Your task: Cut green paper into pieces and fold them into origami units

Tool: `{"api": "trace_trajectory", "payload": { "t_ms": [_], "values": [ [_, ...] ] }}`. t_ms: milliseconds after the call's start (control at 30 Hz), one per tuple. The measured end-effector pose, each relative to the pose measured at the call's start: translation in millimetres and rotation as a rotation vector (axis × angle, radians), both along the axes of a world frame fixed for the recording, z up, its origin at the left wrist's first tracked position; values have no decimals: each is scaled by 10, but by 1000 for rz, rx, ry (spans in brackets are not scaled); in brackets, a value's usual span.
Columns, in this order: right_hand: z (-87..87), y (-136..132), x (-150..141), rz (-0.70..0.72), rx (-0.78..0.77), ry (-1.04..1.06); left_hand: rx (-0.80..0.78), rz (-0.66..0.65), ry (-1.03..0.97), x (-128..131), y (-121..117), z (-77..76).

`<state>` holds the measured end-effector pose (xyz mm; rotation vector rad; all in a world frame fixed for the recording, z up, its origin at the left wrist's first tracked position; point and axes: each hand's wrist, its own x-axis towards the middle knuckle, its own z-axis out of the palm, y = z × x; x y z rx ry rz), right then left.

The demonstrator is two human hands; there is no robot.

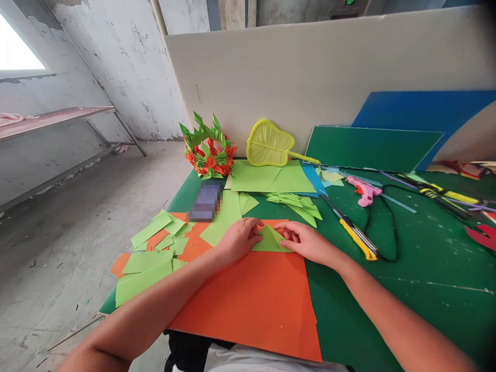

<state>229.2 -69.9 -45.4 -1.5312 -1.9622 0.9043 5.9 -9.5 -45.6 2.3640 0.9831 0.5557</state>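
A: Head cam: where's the folded paper [267, 239]?
B: On orange sheet [251, 294], btwn L hand [238, 240] & R hand [304, 241].
A: Fingers?
B: Bent, fairly narrow, at its L & R sides. Can't tell if pinching.
A: Cutter [358, 238]?
B: On table [426, 289], R of R hand.

The only view came from the person's head, looking forward and down over the counter [434, 274] from its near side. It sat close: the forearms [155, 305] reached in from the lower left and lower right, and the hands [238, 240] lay near the middle of the frame. The lap [240, 357] edged in at bottom centre. Farther off, a white panel [271, 67] spanned the upper centre and right, while the floor [155, 178] and window [17, 46] took the left.
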Motion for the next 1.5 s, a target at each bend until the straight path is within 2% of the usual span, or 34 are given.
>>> {"api": "trace_trajectory", "payload": {
  "t_ms": [267,400,567,700,833,967,1067,1267,1500],
  "values": [
    [-18,-21,-92,-51,184,-101,102,-93,-16,20,21,-81],
    [9,-34,-107,-18,278,-213,138,-114,16,22,25,-83],
    [37,-35,-141,51,375,-342,272,-216,142,24,-25,-31],
    [44,-23,-127,88,382,-373,354,-207,270,39,-73,10],
    [52,-7,-93,105,338,-323,317,-152,275,30,-74,48],
    [43,-1,-59,121,306,-278,290,-178,279,2,-68,65],
    [2,15,-31,149,350,-265,291,-195,306,-3,-75,69],
    [-82,53,20,250,491,-325,377,-337,359,-3,-61,110],
    [-37,34,48,278,525,-378,446,-447,361,-35,-20,158]
  ]
}}
